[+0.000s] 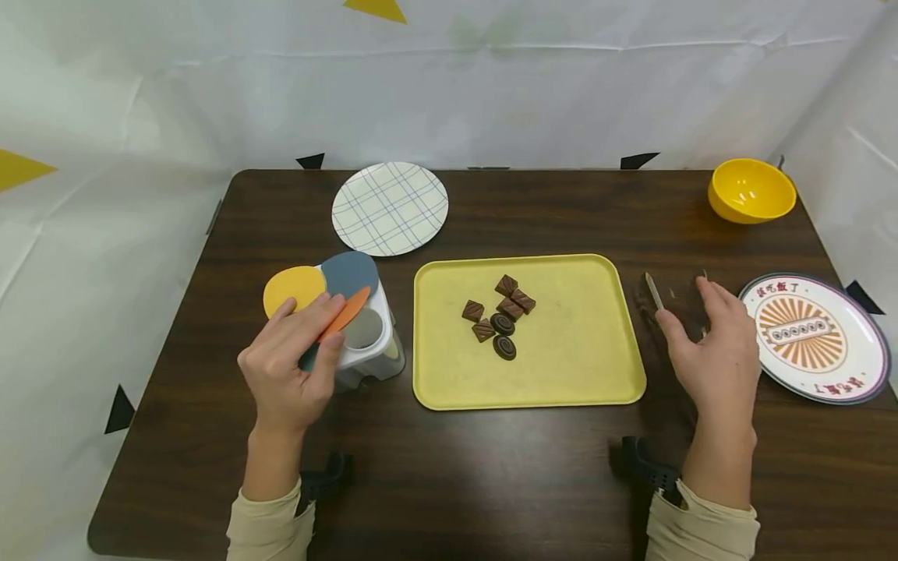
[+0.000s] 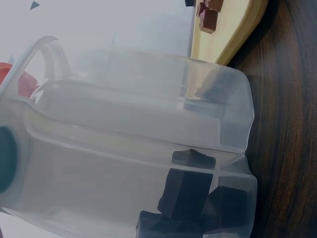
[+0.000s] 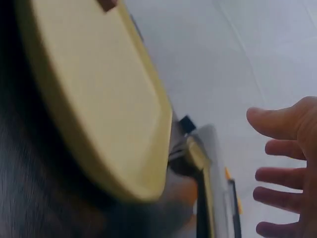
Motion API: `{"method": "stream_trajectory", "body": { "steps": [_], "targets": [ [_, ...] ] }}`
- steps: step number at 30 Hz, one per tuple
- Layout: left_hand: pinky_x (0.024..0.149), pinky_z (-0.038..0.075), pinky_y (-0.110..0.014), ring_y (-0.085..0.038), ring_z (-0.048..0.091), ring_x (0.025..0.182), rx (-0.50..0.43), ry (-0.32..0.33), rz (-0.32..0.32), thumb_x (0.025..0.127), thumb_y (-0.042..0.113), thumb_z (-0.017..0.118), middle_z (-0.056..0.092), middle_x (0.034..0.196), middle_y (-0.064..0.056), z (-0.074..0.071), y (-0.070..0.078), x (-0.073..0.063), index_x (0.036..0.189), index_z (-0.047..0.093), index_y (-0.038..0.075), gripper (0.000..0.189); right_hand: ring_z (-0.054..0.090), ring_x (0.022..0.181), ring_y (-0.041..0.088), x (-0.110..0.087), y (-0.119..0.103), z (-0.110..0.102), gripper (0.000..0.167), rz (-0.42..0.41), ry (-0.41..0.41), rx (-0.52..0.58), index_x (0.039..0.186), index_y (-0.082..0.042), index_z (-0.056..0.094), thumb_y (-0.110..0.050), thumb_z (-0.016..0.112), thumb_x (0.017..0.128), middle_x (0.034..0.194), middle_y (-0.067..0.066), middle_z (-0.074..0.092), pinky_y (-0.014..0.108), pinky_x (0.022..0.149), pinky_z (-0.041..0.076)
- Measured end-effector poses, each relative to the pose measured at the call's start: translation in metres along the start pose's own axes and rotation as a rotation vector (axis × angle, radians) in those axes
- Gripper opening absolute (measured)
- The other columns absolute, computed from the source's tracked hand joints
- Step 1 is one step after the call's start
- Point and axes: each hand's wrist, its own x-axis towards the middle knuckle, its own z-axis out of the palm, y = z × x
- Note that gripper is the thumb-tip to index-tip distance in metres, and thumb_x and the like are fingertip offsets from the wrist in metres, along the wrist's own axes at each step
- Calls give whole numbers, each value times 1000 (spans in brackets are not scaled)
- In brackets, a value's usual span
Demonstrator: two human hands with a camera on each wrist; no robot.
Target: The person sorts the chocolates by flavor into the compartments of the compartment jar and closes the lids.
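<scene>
My left hand point(image 1: 291, 362) pinches the tilted orange lid point(image 1: 348, 312) between thumb and fingers, above a clear compartmented container point(image 1: 379, 354). An uncovered round opening shows beside it. Yellow point(image 1: 298, 287) and blue-grey point(image 1: 351, 273) lids flank it at the back, and a teal lid point(image 2: 7, 158) is partly hidden by the hand. Through the wall in the left wrist view, dark chocolate-like pieces point(image 2: 185, 191) lie in one compartment. My right hand point(image 1: 719, 358) hovers with fingers spread, holding nothing, over a slim metal utensil point(image 1: 654, 291) right of the tray. That utensil is blurred in the right wrist view.
A yellow tray point(image 1: 575, 335) in the middle bears several brown chocolates point(image 1: 510, 308). Behind the container lies a checked white plate point(image 1: 390, 209). A yellow bowl point(image 1: 751, 191) stands at the back right, and a patterned plate point(image 1: 817, 335) lies right of my right hand.
</scene>
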Motion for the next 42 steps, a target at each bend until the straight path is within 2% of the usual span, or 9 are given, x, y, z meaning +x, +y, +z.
{"method": "stream_trajectory", "body": {
  "steps": [4,7,12,20,25,35,38,42],
  "targets": [
    [89,50,-58,-34,72,87,-3,-15,1,96,44,56,74,98,-14,-1,-1,1,102,77,1,48,17,143,48,2,15,1,86,120,-131,-72,157,-4,15,-43,60,94,158,26,18,69,106,21],
    [90,49,-57,-34,72,89,-7,-29,-2,96,44,55,74,99,-13,-2,-1,1,104,77,1,48,11,143,50,4,20,4,97,166,-208,-85,156,-2,2,-50,58,93,158,31,8,70,106,18],
    [88,50,-58,-34,72,88,-4,-18,0,96,43,56,74,98,-14,-2,-1,0,102,77,1,48,15,140,55,7,23,9,104,200,-256,-95,154,1,-6,-54,57,92,156,35,5,69,106,18],
    [92,48,-58,-34,71,92,-21,-45,-9,96,43,56,74,100,-13,-2,-2,1,104,77,1,48,24,135,57,9,25,11,97,235,-228,-124,155,-1,0,-49,57,94,154,36,14,69,105,22],
    [90,49,-58,-34,72,90,-14,-30,-4,96,44,56,74,99,-13,-2,-1,0,103,77,1,48,28,133,57,9,25,13,93,208,-207,-109,156,-2,4,-45,58,94,150,37,22,67,105,23],
    [90,49,-58,-34,72,89,-14,-27,-4,96,44,56,74,99,-14,-2,-1,0,103,77,1,48,25,138,53,8,26,10,90,234,-193,-114,157,-5,5,-43,58,95,154,33,22,70,104,22],
    [89,49,-58,-34,72,89,-13,-22,-3,96,44,56,74,98,-14,-2,-1,0,102,77,1,49,26,139,50,6,22,8,89,215,-164,-106,157,-5,8,-41,59,95,155,30,24,67,105,23],
    [90,49,-58,-34,72,90,-13,-25,-10,96,44,56,74,98,-13,-3,-2,0,103,77,1,48,30,138,48,4,15,5,84,145,-122,-80,157,-6,14,-37,61,95,153,28,29,64,107,25]
  ]
}}
